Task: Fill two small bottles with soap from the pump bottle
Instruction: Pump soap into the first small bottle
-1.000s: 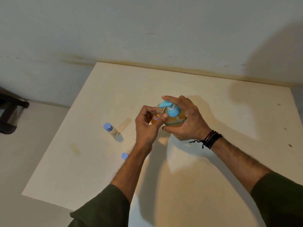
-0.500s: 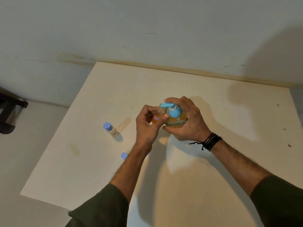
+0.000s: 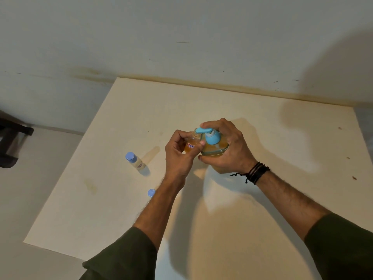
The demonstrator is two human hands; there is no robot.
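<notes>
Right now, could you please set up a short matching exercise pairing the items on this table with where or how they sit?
Items:
1. open small bottle
2. capped small bottle
3. loose blue cap
4. pump bottle

States:
A. lying alone beside the left forearm
B. gripped by the right hand
C. standing untouched at left
D. held under the spout by the left hand

Pairs: 1-D, 2-C, 3-A, 4-B
</notes>
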